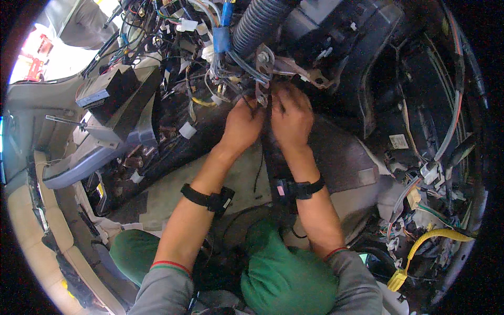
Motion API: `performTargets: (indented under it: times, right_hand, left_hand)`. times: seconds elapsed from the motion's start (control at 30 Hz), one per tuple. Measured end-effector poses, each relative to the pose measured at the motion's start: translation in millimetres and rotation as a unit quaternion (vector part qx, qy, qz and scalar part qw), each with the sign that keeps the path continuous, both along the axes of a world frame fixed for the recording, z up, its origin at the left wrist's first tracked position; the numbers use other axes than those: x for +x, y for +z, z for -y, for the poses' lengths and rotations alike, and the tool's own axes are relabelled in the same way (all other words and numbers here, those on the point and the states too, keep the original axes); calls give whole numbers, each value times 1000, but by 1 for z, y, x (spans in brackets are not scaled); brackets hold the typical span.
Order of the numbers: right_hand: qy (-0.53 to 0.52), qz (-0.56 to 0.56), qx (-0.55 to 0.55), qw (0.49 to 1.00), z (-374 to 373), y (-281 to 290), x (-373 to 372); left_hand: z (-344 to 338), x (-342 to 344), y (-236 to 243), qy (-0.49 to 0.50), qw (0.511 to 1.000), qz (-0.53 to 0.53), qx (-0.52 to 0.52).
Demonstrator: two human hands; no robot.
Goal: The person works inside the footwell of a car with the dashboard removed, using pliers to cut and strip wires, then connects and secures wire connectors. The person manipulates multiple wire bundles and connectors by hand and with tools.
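Observation:
In a stripped car interior, both my hands work close together under a rusty metal bracket point(264, 63) with a bolt in it. My left hand point(242, 126) is closed just left of a dark upright strip point(268, 139), its fingertips at thin dark wires below the bracket. Across the strip, my right hand point(292, 116) has its fingers curled in beneath the bracket's side arm point(302, 71), slightly blurred. What either hand grips is too small or hidden to make out. Above them run a ribbed black hose point(260, 23) and a wire bundle wrapped in blue tape point(221, 39).
Loose wires and connectors point(184, 25) hang at the upper left, near a dark box-shaped unit point(102, 86). A yellow corrugated conduit point(428, 239) and bare harness lie at the right. Dark plastic housing point(336, 37) stands at the top. My green-clad knee point(289, 273) is below.

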State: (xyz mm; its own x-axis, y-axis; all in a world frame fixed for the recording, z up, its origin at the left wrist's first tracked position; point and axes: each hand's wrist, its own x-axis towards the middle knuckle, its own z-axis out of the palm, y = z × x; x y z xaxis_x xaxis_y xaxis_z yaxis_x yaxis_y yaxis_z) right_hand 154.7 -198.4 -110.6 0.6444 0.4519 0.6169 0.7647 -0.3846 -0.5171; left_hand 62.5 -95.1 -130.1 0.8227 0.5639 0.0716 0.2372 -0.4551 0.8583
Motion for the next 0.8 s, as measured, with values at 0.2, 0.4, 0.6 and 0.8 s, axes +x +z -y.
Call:
performTargets:
  times: [0.2, 0.4, 0.6, 0.8]
  right_hand:
    - [69, -131, -23, 989, -1, -13, -7]
    - [103, -345, -40, 932, 9, -25, -10]
    - [124, -441, -33, 888, 18, -42, -7]
    - [153, -419, 7, 895, 19, -64, -10]
  left_hand:
    - [7, -3, -1, 41, 997, 71, 11]
    - [10, -13, 1, 67, 995, 76, 17]
    - [14, -25, 15, 132, 988, 85, -5]
    - [12, -35, 27, 146, 989, 31, 17]
